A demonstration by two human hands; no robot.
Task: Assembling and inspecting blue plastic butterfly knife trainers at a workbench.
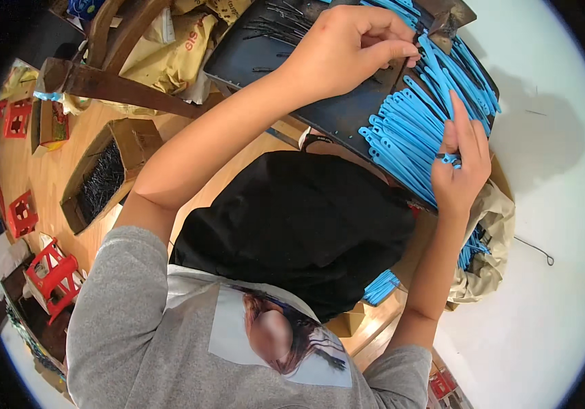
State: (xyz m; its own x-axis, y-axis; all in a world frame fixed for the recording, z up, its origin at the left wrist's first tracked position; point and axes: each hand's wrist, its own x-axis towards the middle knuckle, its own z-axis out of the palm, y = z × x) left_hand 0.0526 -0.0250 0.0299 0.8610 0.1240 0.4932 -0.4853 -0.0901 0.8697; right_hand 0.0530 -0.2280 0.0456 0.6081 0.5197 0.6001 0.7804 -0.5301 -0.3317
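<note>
Over the dark tray, my left hand has its thumb and fingers pinched together beside a small worn metal block. What it pinches, if anything, is too small or hidden to name. My right hand is curled round a blue plastic strip, with its index finger stretched along the pile. Beneath and beside it lie many flat blue plastic strips with holes at their ends. Thin black rods are scattered at the tray's far left.
A black cloth covers my lap. Right of it stands a paper sack holding blue strips. To the left are a cardboard box of black pieces, a wooden chair and red plastic stools. A white surface borders the tray's right.
</note>
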